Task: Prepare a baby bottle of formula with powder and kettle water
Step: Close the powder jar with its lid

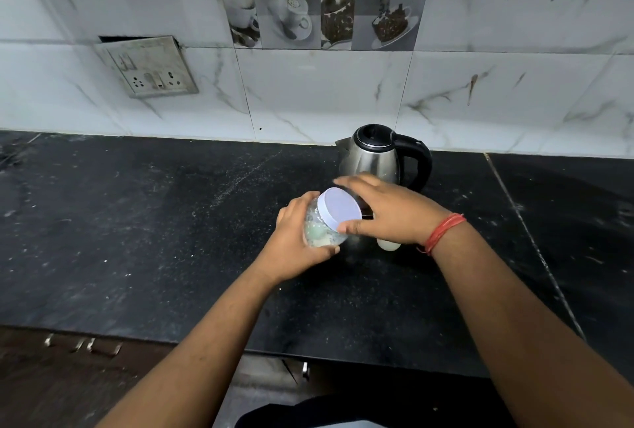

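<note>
My left hand (297, 239) grips the clear powder jar (320, 230), tilted, just above the dark surface (171, 221). My right hand (387, 211) curls thumb and fingers around its white lid (339, 209). Just behind stands the steel kettle (375, 156); a pale object (389, 245) peeks from beneath my right wrist, too hidden to identify.

Brushed steel kettle (372, 160) with glossy black plastic handle; clear plastic jar (320, 230), matt white lid (339, 209); speckled black stone counter (137, 221).
</note>
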